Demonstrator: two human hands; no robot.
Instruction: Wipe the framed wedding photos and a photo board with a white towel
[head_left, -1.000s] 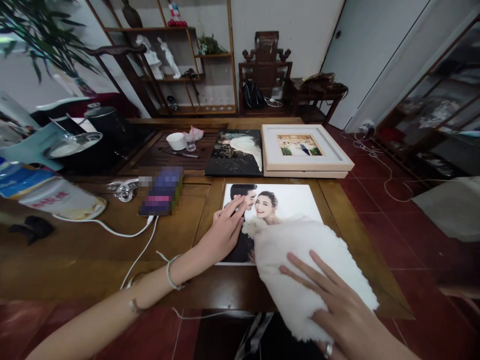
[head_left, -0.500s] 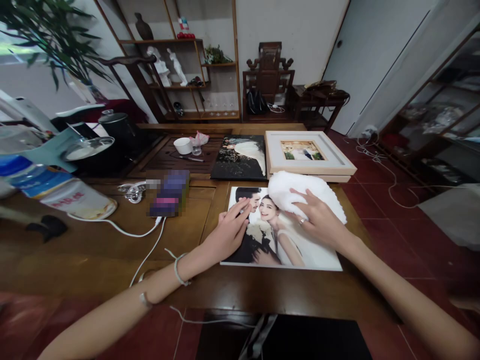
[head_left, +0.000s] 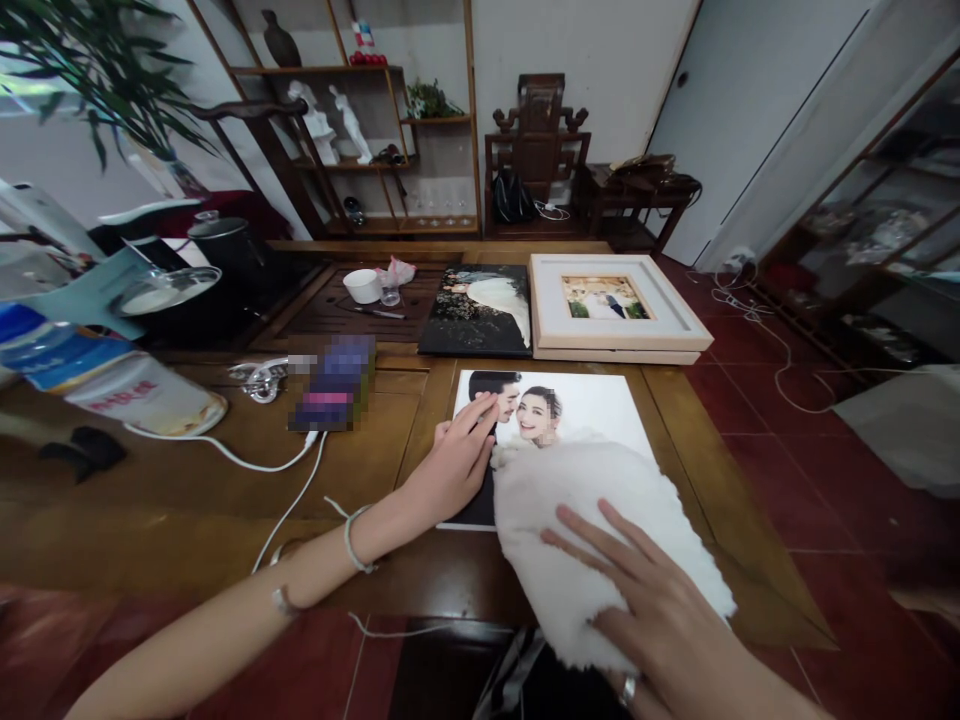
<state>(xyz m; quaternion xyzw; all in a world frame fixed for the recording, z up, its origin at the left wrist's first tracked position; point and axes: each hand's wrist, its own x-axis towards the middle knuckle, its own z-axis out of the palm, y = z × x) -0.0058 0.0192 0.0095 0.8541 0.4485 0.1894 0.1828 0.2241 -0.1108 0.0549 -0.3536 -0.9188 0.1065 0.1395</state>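
Cloth (head_left: 570, 500) slid nearer; bottle lettering (head_left: 133, 393) is blurred.

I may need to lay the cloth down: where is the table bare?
Bare table: right of the print, between the cloth, frames and table edge; and left of the print, between the left hand and phone. Crowded: the left end, with bottle, cable and lidded pot; the far side, with frames and dark picture.

left forearm (head_left: 202, 655): pale cord bracelet (head_left: 348, 540) (one loose end (head_left: 334, 507) sticking out) | elbow-side of bracelet: silvery cuff (head_left: 282, 601) | right of bracelet, on right hand (head_left: 637, 595): silvery ring (head_left: 628, 688)
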